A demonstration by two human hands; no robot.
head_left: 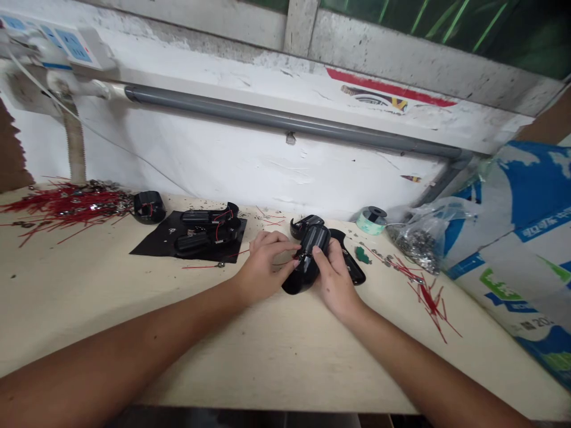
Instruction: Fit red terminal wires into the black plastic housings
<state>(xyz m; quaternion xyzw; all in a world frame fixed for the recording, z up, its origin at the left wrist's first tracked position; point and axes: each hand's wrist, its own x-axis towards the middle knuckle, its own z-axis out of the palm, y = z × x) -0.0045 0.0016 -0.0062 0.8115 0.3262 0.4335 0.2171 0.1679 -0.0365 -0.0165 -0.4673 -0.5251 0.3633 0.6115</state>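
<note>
Resting in the right hand (336,282), the black casing (307,258) is held over the middle of the worktop (267,356), its smooth rounded end toward the person and its ribbed part away. The right thumb presses on its top while the other fingers wrap its far side, clamped on it. The left hand (263,264) meets it from the other side, thumb and forefinger close together at its midsection; whether they pinch a wire, I cannot tell. Just behind lies an open black shell (307,225), and beside the right hand a long black piece (354,264). Further right are a green scrap (362,255), a roll of green tape (372,220), a clear bag of metal parts (417,246) and scattered red wires (430,297). To the left, two wired black housings (196,241) lie on a black sheet (145,245), near another black part (149,208) and a heap of red wires (66,205).
</note>
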